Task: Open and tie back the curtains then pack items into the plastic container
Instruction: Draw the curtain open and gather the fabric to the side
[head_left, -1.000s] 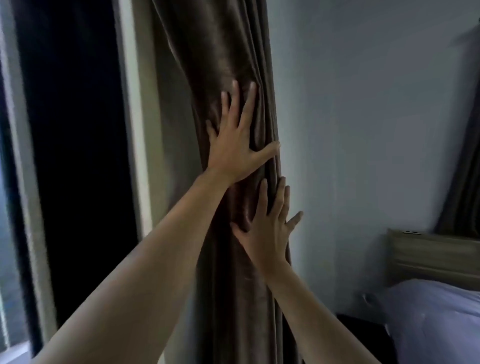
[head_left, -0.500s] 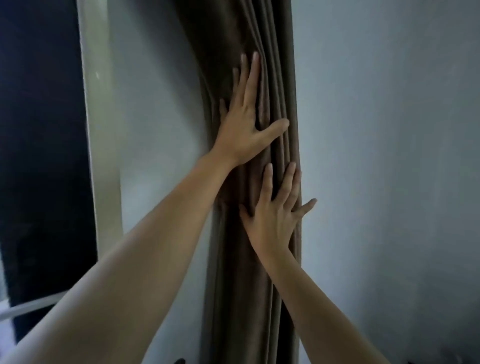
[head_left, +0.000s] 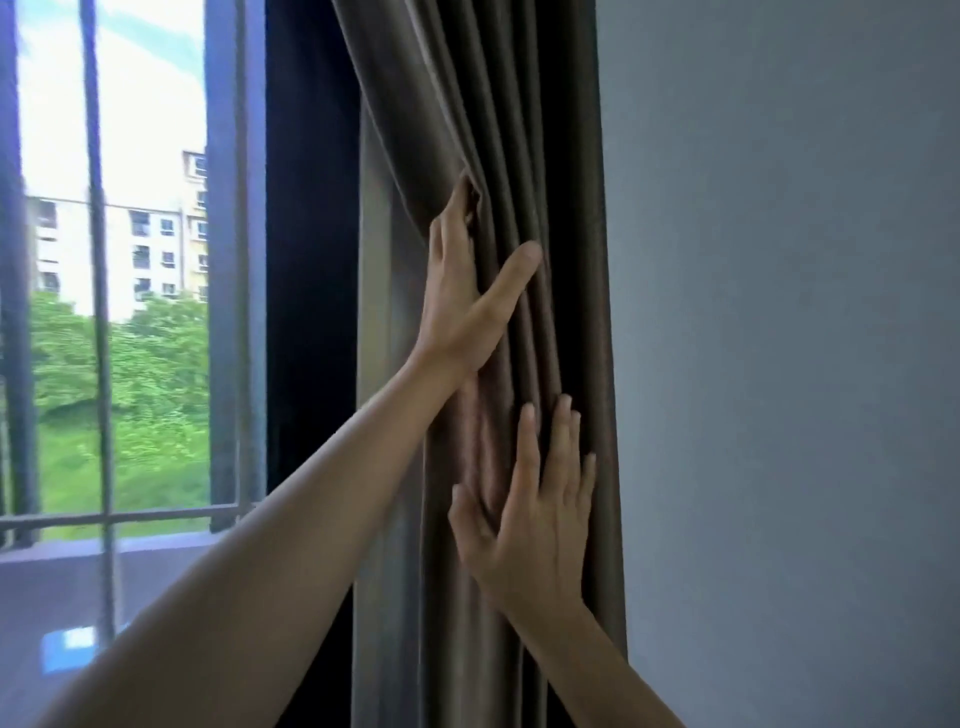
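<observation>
The curtain (head_left: 524, 124) hangs bunched into tight pleats at the right side of the window (head_left: 140, 260), its far edge against the wall (head_left: 779, 312). I judge I'm at the end of the opening step, gathering the cloth so it can be tied back. Packing hasn't begun, and I see no container.

My left hand (head_left: 457, 306) is the upper one. Its fingers are tucked behind a fold, where I lose sight of them, and the thumb (head_left: 514, 280) lies across the front of the pleats, so the bundle is held between the two. My right hand (head_left: 535, 525) is lower, flat on the pleats with straight fingers (head_left: 527, 447) slightly spread, pressing and gripping nothing.

I can't see a tie-back or hook. The next move, as I read it, calls for one hand to keep the bundle gathered while the other finds the tie and brings it round. If both let go, the pleats may spread again.

Both forearms reach up and forward, the left crossing in front of the window.
</observation>
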